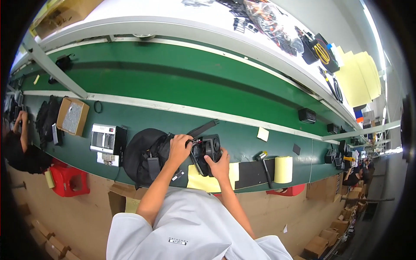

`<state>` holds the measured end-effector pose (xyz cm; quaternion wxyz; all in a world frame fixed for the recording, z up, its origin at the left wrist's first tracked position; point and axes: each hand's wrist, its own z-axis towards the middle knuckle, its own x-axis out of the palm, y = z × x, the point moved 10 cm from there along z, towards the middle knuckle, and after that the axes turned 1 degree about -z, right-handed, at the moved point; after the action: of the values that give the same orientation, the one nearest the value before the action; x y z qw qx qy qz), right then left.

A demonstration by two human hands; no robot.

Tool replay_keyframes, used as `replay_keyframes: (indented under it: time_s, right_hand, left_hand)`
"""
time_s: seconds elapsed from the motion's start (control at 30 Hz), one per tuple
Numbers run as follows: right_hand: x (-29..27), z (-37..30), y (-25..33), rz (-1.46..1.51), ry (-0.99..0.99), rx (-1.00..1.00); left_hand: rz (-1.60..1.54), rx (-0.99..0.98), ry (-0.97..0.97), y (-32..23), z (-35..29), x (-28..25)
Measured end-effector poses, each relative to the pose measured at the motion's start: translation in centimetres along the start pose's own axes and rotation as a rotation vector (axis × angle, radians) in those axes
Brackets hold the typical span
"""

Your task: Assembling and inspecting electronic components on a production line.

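Observation:
A black boxy device (211, 146) with a round speaker-like face stands tilted over a yellow sheet (203, 183) at the bench's near edge. My right hand (219, 165) grips its right side, thumb toward me. My left hand (178, 149) has its fingers bent at the device's left side, by some small dark and red parts; what the fingertips pinch is hidden. Just left of that hand lies a black bag (141, 151), with a small black box (153, 167) on it. A black strap (203, 128) stretches out behind the hands.
Right of the device, a hammer (265, 168) lies on a black mat (248, 174) beside a yellow roll (283, 169). A white-and-black machine (104, 139) and a cardboard box (73, 116) stand to the left. A shelf edge (190, 27) runs overhead. At far left another person's hands (21, 118) work.

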<state>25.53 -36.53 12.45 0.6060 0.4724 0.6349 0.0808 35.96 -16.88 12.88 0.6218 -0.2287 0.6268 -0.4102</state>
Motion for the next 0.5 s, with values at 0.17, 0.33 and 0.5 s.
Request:
replay_keyframes:
  time_s: [0.17, 0.33, 0.5]
  right_hand:
    - [-0.1, -1.3, 2.8, -0.171, -0.151, -0.201]
    - [0.8, -2.8, 4.3, -0.246, -0.175, -0.287]
    - [1.0, -2.9, 4.1, -0.266, -0.196, -0.295]
  left_hand:
    - [-0.098, -0.045, 0.068, 0.3, -3.3, 0.3]
    - [-0.131, -0.079, 0.007, 1.0, -4.9, 1.2]
    - [-0.103, -0.053, -0.029, 0.7, -5.0, 1.1]
